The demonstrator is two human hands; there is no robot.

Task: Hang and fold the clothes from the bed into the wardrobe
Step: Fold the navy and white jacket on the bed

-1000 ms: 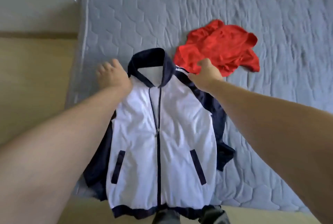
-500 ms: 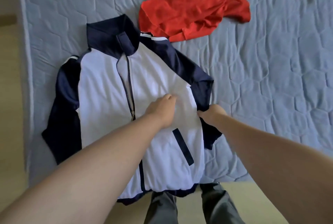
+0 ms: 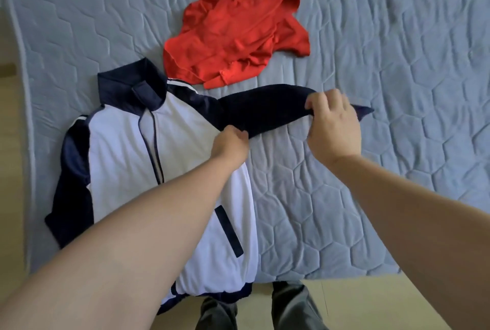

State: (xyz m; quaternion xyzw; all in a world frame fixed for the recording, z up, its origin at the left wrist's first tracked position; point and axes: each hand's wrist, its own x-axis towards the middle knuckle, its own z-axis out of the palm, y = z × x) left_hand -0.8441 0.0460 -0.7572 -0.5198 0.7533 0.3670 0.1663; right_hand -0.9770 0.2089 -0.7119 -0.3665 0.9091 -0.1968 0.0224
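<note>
A white jacket [image 3: 119,154] with navy collar and sleeves lies front up on the grey-blue quilted mattress [image 3: 371,37], its hem hanging over the near edge. Its right-hand navy sleeve [image 3: 265,109] is stretched out sideways, lifted off the mattress. My right hand [image 3: 332,125] grips the sleeve near its cuff. My left hand [image 3: 232,144] pinches the same sleeve close to the armpit. A crumpled red garment [image 3: 238,29] lies just beyond the jacket's collar.
The mattress's left edge [image 3: 18,64] borders a tan floor [image 3: 8,197]. Tan floor also shows below the near edge at the right, and my dark trouser legs [image 3: 289,305] stand against the bed. The wardrobe is out of view.
The right sleeve, folded down beside the body before, is now pulled out straight to the right. My right hand moved up and right with it; my left hand slid up to the armpit.
</note>
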